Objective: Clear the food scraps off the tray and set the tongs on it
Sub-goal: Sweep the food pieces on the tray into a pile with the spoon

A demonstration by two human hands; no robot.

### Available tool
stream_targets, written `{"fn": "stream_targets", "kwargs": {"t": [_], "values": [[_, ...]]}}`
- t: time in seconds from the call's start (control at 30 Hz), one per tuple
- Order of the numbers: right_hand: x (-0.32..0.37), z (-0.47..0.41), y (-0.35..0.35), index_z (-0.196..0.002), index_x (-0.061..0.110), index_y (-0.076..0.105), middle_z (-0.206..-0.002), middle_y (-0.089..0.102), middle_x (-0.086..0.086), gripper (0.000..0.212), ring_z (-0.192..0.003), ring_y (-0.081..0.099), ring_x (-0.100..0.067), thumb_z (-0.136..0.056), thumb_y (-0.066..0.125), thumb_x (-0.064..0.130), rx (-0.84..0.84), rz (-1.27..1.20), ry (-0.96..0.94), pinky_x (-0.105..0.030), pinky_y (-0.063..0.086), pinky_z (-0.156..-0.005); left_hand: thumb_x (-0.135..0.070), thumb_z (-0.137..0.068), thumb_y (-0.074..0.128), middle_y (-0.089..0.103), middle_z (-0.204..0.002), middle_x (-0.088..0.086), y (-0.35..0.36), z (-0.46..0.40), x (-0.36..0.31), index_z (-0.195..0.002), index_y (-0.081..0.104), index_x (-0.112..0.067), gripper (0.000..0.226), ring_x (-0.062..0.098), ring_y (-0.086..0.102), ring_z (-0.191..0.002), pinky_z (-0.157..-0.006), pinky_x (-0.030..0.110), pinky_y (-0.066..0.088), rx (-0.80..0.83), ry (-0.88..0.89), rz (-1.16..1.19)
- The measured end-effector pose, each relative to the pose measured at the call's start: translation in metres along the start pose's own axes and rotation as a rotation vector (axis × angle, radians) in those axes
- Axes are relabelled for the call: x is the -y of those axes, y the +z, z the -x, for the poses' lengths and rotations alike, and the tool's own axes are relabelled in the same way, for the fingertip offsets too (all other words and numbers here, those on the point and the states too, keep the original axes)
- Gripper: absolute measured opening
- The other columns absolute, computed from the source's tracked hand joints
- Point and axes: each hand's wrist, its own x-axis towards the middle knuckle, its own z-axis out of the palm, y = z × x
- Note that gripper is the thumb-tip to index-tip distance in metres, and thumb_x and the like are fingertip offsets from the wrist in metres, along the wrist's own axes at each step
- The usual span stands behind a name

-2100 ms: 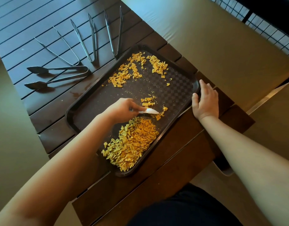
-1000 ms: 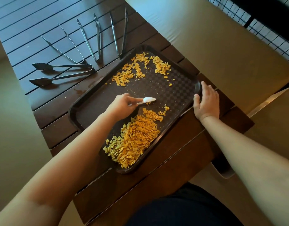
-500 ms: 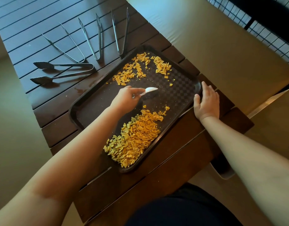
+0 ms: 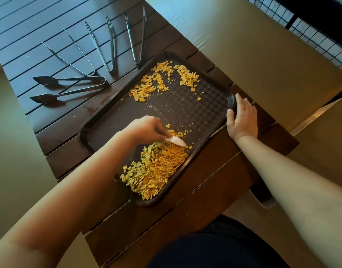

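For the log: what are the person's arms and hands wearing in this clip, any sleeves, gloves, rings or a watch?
Nothing shows on them. The left hand and right hand are bare: no gloves, and no rings or watch in view. Both forearms are uncovered as far as the picture's edge, with no sleeve showing. Dark clothing shows at the bottom edge.

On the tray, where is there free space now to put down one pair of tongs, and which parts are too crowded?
Two bare patches on the tray: the left corner, between the rim and the left hand, and the middle band between the far scraps and the white scraper. Only crumbs lie there. The near end is crowded by the big pile. The right hand rests at the right rim.
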Motion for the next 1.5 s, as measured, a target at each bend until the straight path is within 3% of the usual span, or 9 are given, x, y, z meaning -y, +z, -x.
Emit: {"fn": "stream_targets", "kwargs": {"t": [0.1,0.23,0.37,0.57,0.73,0.87,0.93,1.33,1.5], "values": [[0.000,0.001,0.001,-0.146,0.012,0.029,-0.150,0.034,-0.011,0.063,-0.142,0.023,-0.026,-0.091,0.025,0.041,0.000,0.003,-0.002,-0.042,0.014,-0.116,-0.026,-0.085,0.063,0.054,-0.095,-0.013,-0.003,0.005,0.008,-0.103,0.069,-0.038,0.022,0.007,0.052,-0.087,-0.072,0.025,0.040,0.009,-0.005,0.032],[0.000,0.000,-0.001,-0.146,0.012,0.028,-0.150,0.034,-0.011,0.063,-0.142,0.023,-0.026,-0.091,0.024,0.041,-0.004,0.007,0.000,-0.042,0.014,-0.116,-0.023,-0.088,0.061,0.047,-0.083,-0.013,-0.002,-0.003,-0.001,-0.108,0.068,-0.034,0.023,0.004,0.046,-0.073,-0.064,0.023,0.038,-0.190,0.013,0.192],[0.001,0.000,-0.001,-0.146,0.011,0.029,-0.150,0.034,-0.012,0.062,-0.142,0.024,-0.026,-0.091,0.025,0.041,-0.003,0.007,-0.004,-0.042,0.014,-0.116,-0.026,-0.092,0.055,0.048,-0.090,-0.005,0.003,-0.018,-0.014,-0.115,0.065,-0.033,0.026,0.013,0.051,-0.083,-0.068,0.028,0.045,-0.311,-0.037,0.190],[0.002,0.000,-0.002,-0.146,0.011,0.029,-0.150,0.034,-0.012,0.063,-0.142,0.024,-0.027,-0.091,0.024,0.041,-0.004,0.001,-0.004,-0.043,0.014,-0.116,-0.028,-0.090,0.059,0.041,-0.081,-0.015,0.007,-0.015,-0.019,-0.113,0.066,-0.032,0.025,0.004,0.043,-0.072,-0.069,0.024,0.039,-0.142,0.027,0.129],[0.001,0.001,-0.001,-0.146,0.010,0.030,-0.149,0.035,-0.012,0.063,-0.141,0.025,-0.027,-0.091,0.025,0.040,-0.006,-0.006,-0.002,-0.043,0.015,-0.116,-0.025,-0.088,0.061,0.056,-0.097,-0.009,-0.002,-0.006,-0.013,-0.106,0.068,-0.036,0.023,0.007,0.053,-0.089,-0.081,0.028,0.047,-0.012,0.003,0.085],[0.001,0.001,-0.001,-0.146,0.012,0.029,-0.150,0.034,-0.012,0.063,-0.142,0.024,-0.026,-0.091,0.025,0.041,-0.001,0.001,0.002,-0.043,0.014,-0.116,-0.028,-0.089,0.060,0.057,-0.102,-0.007,-0.002,-0.008,-0.023,-0.109,0.068,-0.034,0.022,0.005,0.046,-0.105,-0.088,0.029,0.040,-0.129,0.014,0.167],[0.001,0.001,-0.001,-0.146,0.012,0.029,-0.150,0.034,-0.012,0.063,-0.142,0.024,-0.026,-0.091,0.024,0.042,-0.002,0.004,0.001,-0.043,0.014,-0.117,-0.031,-0.089,0.060,0.053,-0.089,-0.015,0.002,-0.008,-0.030,-0.108,0.068,-0.035,0.021,0.003,0.050,-0.092,-0.081,0.028,0.045,-0.139,0.027,0.139],[0.003,0.001,-0.003,-0.146,0.011,0.030,-0.149,0.035,-0.013,0.063,-0.141,0.025,-0.027,-0.091,0.024,0.041,-0.008,0.000,-0.006,-0.043,0.014,-0.116,-0.027,-0.088,0.060,0.054,-0.107,-0.007,-0.007,0.017,-0.005,-0.107,0.068,-0.035,0.022,0.009,0.050,-0.096,-0.075,0.024,0.041,0.108,0.006,-0.058],[0.001,0.000,-0.001,-0.145,0.010,0.031,-0.148,0.037,-0.012,0.061,-0.141,0.026,-0.028,-0.092,0.026,0.039,-0.015,0.000,-0.015,-0.044,0.015,-0.116,-0.023,-0.087,0.063,0.054,-0.094,-0.008,-0.007,0.011,-0.001,-0.103,0.068,-0.035,0.022,0.006,0.045,-0.104,-0.089,0.029,0.038,-0.067,0.000,0.209]]}}
